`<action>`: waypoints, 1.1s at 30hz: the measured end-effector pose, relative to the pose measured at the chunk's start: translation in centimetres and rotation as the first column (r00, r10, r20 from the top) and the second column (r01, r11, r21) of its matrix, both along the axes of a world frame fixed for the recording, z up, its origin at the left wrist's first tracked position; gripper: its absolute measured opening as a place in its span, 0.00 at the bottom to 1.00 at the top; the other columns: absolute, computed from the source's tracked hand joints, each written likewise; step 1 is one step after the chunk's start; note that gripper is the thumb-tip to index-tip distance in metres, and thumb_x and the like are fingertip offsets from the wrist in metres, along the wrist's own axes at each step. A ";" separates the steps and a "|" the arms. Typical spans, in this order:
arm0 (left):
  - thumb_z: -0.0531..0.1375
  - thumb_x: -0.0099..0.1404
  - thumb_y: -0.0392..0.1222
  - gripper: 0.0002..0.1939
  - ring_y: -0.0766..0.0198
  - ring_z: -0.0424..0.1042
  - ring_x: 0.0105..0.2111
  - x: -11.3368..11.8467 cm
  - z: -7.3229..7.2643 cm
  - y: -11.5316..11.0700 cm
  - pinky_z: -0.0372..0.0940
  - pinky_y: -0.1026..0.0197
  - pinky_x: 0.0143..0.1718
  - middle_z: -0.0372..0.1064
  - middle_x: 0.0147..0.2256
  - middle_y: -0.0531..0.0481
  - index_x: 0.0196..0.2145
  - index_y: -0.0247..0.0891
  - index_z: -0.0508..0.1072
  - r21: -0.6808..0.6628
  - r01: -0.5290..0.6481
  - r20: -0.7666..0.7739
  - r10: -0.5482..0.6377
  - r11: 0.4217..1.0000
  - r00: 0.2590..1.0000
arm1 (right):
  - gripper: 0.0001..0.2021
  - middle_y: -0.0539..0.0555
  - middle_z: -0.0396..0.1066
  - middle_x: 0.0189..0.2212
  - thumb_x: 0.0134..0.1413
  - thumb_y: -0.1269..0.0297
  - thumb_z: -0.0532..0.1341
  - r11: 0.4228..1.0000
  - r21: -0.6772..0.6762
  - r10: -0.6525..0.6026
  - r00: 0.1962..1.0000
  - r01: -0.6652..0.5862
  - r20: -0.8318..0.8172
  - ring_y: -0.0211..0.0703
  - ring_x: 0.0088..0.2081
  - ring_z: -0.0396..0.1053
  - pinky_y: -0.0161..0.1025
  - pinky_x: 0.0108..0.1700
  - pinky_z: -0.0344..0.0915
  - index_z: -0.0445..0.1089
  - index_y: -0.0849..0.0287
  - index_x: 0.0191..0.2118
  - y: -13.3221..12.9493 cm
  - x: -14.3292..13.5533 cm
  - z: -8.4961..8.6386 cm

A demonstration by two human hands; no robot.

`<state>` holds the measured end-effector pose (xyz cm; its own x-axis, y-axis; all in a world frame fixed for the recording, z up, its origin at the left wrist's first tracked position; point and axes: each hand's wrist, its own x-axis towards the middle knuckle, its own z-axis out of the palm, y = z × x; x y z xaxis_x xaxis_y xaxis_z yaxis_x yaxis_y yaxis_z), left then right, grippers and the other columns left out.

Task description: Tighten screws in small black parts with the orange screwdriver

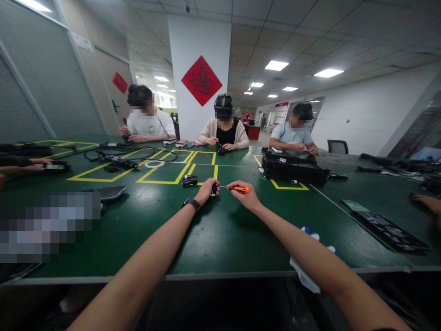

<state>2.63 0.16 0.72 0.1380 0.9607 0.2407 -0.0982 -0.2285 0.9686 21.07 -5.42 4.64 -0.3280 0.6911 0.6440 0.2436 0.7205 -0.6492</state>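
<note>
My left hand [207,189], with a dark watch on its wrist, is closed around a small black part [214,189] whose kind I cannot make out. My right hand [245,195] grips a screwdriver [240,189] by its orange and black handle. The thin shaft points left, and its tip meets or nearly meets the black part. Just left of my left hand, a black cylindrical piece [189,180] lies on the green table [220,248]. My fingers cover much of the held part.
Across the table sit several people, one opposite me handling a small black item [221,151]. A black casing [292,168] stands right of centre. Cables [119,158] lie at the left, a flat black panel [386,227] at the right. Blue-and-white gloves [308,266] rest beside my right forearm.
</note>
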 end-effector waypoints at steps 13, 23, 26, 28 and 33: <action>0.47 0.58 0.52 0.18 0.70 0.65 0.18 0.0 0.1 -0.2 0.60 0.67 0.21 0.65 0.22 0.50 0.33 0.34 0.64 0.015 0.005 0.000 -0.005 1.000 1.000 | 0.10 0.52 0.68 0.32 0.44 0.69 0.55 0.999 0.033 0.002 1.000 -0.002 0.007 0.38 0.34 0.65 0.36 0.38 0.60 0.70 0.59 0.34 -0.2 0.1 0.3; 0.47 0.58 0.52 0.18 0.70 0.65 0.18 0.0 0.2 -0.2 0.59 0.67 0.20 0.65 0.22 0.50 0.33 0.34 0.64 0.005 0.017 -0.004 -0.017 1.000 1.000 | 0.12 0.50 0.66 0.27 0.48 0.61 0.53 0.996 -0.086 0.022 0.999 -0.025 -0.038 0.34 0.26 0.62 0.33 0.30 0.59 0.66 0.60 0.38 -0.1 0.0 -0.1; 0.47 0.58 0.52 0.18 0.70 0.65 0.18 0.0 0.2 -0.2 0.60 0.67 0.21 0.65 0.22 0.50 0.33 0.33 0.64 0.001 0.008 -0.013 -0.008 1.000 1.000 | 0.10 0.52 0.67 0.31 0.46 0.63 0.56 0.999 -0.022 0.032 0.999 -0.032 -0.002 0.36 0.31 0.63 0.34 0.34 0.59 0.68 0.60 0.35 -0.2 0.0 0.1; 0.47 0.58 0.53 0.19 0.70 0.65 0.19 0.0 0.1 -0.2 0.60 0.67 0.21 0.65 0.23 0.50 0.33 0.33 0.64 0.003 0.006 -0.017 -0.006 1.000 1.000 | 0.11 0.52 0.66 0.31 0.46 0.62 0.56 0.999 -0.004 0.041 0.999 -0.041 0.014 0.37 0.32 0.63 0.34 0.35 0.59 0.68 0.60 0.35 -0.3 -0.1 0.0; 0.46 0.58 0.53 0.19 0.70 0.65 0.19 0.0 0.0 -0.1 0.60 0.67 0.21 0.65 0.23 0.50 0.34 0.33 0.64 0.010 0.000 -0.022 0.001 1.000 1.000 | 0.13 0.49 0.64 0.27 0.48 0.59 0.55 0.997 -0.070 0.036 0.999 -0.036 -0.002 0.33 0.26 0.61 0.33 0.30 0.58 0.66 0.60 0.39 0.1 -0.2 -0.5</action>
